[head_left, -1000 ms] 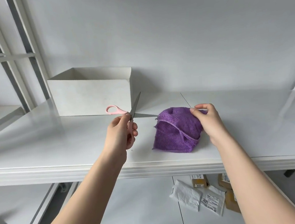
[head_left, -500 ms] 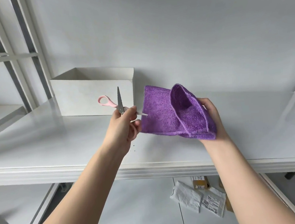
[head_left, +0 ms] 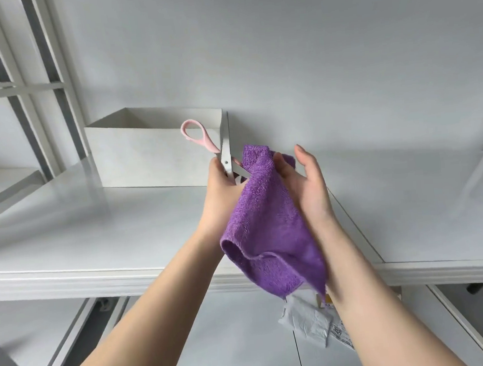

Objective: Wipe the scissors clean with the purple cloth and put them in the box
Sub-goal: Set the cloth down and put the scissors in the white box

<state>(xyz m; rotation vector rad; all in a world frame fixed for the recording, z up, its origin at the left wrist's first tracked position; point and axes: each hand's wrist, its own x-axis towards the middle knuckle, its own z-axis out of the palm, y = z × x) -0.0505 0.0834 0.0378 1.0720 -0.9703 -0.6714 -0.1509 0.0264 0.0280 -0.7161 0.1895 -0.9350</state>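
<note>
My left hand [head_left: 221, 193] grips pink-handled scissors [head_left: 223, 155], held open above the white shelf, one pink loop pointing up-left and one blade running into the cloth. The purple cloth [head_left: 267, 227] hangs between my hands, its top edge wrapped over that blade. My right hand [head_left: 307, 189] holds the cloth from the right, thumb pressing its top, fingers fairly straight behind it. The blade tip is hidden in the fabric. The open white box [head_left: 156, 149] stands on the shelf behind the scissors, at the back left.
The white shelf [head_left: 94, 232] runs across the view with a raised front lip. Metal rack uprights [head_left: 39, 83] stand at the left. Below the shelf, paper parcels [head_left: 306, 319] lie on the floor.
The cloth was lifted off the shelf and now hangs draped down over one blade. The scissors rose and turned so the pink loop points up. Both hands came closer together.
</note>
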